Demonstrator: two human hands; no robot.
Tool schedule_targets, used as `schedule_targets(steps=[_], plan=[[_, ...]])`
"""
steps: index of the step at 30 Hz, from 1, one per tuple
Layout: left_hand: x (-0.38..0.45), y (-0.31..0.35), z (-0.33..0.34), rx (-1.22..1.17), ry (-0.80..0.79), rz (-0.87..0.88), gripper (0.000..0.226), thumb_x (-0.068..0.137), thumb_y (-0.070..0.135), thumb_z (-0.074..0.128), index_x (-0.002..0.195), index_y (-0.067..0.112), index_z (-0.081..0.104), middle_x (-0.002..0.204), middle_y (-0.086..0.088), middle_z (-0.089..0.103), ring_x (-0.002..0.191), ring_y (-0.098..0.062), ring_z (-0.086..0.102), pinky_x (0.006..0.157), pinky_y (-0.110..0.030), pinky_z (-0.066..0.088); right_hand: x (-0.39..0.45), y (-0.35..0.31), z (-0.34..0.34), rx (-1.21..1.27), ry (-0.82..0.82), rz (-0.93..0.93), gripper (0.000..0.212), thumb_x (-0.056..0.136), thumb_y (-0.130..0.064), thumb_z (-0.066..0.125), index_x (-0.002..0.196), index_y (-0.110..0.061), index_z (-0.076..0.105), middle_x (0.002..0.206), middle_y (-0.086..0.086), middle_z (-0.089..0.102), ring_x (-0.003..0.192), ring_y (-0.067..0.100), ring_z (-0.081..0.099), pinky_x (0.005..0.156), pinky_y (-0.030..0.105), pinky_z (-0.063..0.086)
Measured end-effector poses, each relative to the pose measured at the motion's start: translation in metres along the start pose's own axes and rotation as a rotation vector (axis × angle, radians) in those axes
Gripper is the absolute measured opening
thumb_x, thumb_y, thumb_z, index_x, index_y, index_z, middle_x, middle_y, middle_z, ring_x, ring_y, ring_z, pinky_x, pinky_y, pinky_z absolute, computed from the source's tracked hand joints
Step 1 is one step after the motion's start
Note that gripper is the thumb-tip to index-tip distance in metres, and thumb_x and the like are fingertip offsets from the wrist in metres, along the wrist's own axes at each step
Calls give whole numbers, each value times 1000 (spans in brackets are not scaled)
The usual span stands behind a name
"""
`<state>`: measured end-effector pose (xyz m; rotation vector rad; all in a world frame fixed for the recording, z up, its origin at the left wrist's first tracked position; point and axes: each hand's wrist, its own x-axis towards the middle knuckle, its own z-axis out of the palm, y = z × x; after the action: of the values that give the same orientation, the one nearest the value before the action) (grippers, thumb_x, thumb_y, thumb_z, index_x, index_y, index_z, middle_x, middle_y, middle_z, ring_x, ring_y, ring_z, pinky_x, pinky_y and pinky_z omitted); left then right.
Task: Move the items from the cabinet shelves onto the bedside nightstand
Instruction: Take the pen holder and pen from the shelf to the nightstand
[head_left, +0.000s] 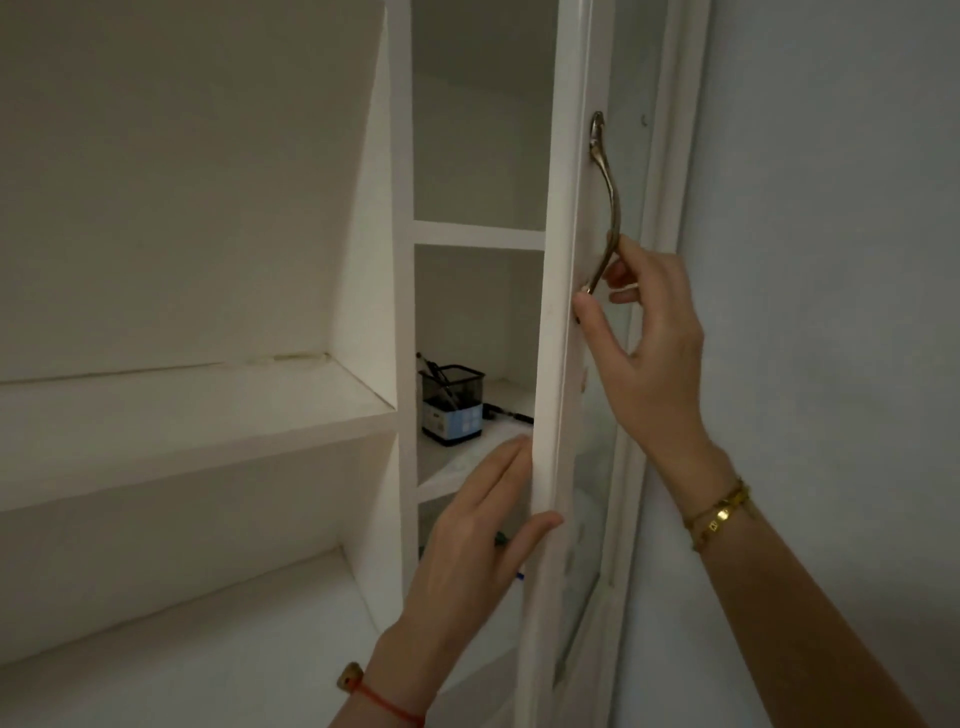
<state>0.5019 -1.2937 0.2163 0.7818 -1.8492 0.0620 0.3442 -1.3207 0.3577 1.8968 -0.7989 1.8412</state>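
Cabinet door (553, 364) edge gripped by left hand (467, 551); metal handle (608, 202) pinched by right hand (649, 343); mesh pen holder (452, 402) seen on shelf (457, 467).

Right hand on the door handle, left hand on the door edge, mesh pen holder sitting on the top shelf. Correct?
Not quite. The mesh pen holder is not on the top shelf; the head view shows it on the shelf below, with the compartment above empty. The rest holds: right hand on the door handle, left hand on the door edge.

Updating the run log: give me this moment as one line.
stage: opening cabinet door | right hand: on door handle | left hand: gripping door edge | mesh pen holder: on shelf, untouched
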Motion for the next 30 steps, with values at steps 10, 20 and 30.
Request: schedule_targets(steps=[10, 20, 30], plan=[[2, 41, 54, -228, -5, 157, 64, 93, 25, 69, 148, 8, 40, 152, 0, 43, 141, -6, 40, 116, -22, 33, -51, 7, -85, -232, -212, 18, 80, 90, -42, 66, 151, -7, 27, 143, 6, 44, 131, 17, 41, 107, 40, 39], [22, 87, 117, -238, -91, 216, 72, 90, 35, 70, 151, 15, 38, 150, 0, 44, 140, -5, 39, 111, -13, 34, -57, 33, -167, -555, -167, -72, 64, 94, -31, 64, 143, 1, 40, 139, 12, 49, 130, 20, 43, 113, 25, 29], [45, 140, 215, -189, -68, 139, 72, 90, 42, 66, 150, 11, 39, 155, -3, 40, 140, -11, 41, 112, -15, 32, -53, 107, -247, -678, -197, -70, 61, 96, -31, 59, 145, -1, 37, 142, 11, 47, 133, 21, 40, 114, 29, 29]])
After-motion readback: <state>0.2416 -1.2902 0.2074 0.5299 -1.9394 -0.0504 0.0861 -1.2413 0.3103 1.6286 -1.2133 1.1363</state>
